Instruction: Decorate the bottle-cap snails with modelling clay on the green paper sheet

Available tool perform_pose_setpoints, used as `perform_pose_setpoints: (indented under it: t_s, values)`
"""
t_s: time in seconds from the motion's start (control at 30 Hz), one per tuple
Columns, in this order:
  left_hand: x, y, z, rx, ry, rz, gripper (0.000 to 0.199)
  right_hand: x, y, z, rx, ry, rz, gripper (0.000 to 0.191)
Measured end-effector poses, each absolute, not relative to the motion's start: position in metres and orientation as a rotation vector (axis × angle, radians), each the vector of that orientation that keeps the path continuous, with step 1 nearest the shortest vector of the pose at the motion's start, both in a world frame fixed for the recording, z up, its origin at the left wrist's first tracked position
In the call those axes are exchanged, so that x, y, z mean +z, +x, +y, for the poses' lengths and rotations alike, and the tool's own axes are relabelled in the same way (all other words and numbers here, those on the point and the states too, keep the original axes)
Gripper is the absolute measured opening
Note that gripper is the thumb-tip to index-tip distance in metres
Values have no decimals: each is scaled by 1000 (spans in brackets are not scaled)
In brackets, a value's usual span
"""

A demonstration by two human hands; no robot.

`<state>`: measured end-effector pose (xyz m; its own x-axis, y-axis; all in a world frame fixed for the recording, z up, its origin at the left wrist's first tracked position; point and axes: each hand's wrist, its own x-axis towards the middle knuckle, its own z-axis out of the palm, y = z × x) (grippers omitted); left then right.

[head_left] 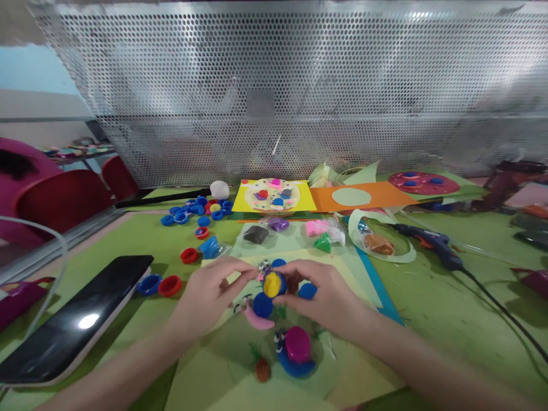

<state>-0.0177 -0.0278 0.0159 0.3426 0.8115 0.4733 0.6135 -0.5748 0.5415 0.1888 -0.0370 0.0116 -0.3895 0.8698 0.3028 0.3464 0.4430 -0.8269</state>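
Observation:
Between my hands is a blue bottle cap filled with yellow clay [272, 284]. My right hand [319, 288] pinches its right side with thumb and fingers. My left hand [220, 285] has thumb and forefinger brought together at a small clay figure with eyes [263, 268], just left of the cap. Below them, a pink clay snail [259, 321] bears a blue cap, and a blue clay snail [295, 368] bears a magenta cap [298, 344]. A small brown and green clay piece [262, 370] lies to their left. Another blue cap [307, 291] shows behind my right fingers.
A phone [89, 314] lies left, near red [170, 285] and blue rings. Loose caps [201, 206] and clay bags [256, 234] sit farther back. A glue gun [432, 242] with its cord is right. Behind stand a decorated yellow card [240, 200] and a perforated metal panel [274, 74].

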Motion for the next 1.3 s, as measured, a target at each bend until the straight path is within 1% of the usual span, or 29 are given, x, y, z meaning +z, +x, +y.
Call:
perform_pose_setpoints:
  t_s: [0.17, 0.3, 0.43, 0.57, 0.87, 1.03, 1.17, 1.3]
  values:
    - [13, -14, -28, 1028, 2176, 1194, 13, 10, 190, -36, 874, -1013, -1950, 29]
    - [16, -16, -29, 1028, 2101, 1198, 17, 10, 190, -37, 856, -1011, -1969, 30]
    - [17, -17, -30, 1038, 2432, 1179, 22, 10, 188, -38, 864, -1019, -1994, 28]
    - [15, -14, -33, 1168, 2770, 1091, 22, 8, 186, -40, 854, -1021, -2035, 30]
    - [13, -10, -36, 1183, 2742, 1151, 24, 0, 186, -45, 815, -992, -2069, 35]
    - [15, -8, -37, 1146, 2740, 1136, 20, 2, 185, -43, 810, -1013, -2070, 28]
    - [16, -8, -35, 1137, 2939, 1055, 25, 3, 185, -43, 832, -1007, -2056, 27]
    - [15, -12, -35, 1067, 3304, 965, 29, 2, 185, -42, 846, -975, -2036, 30]
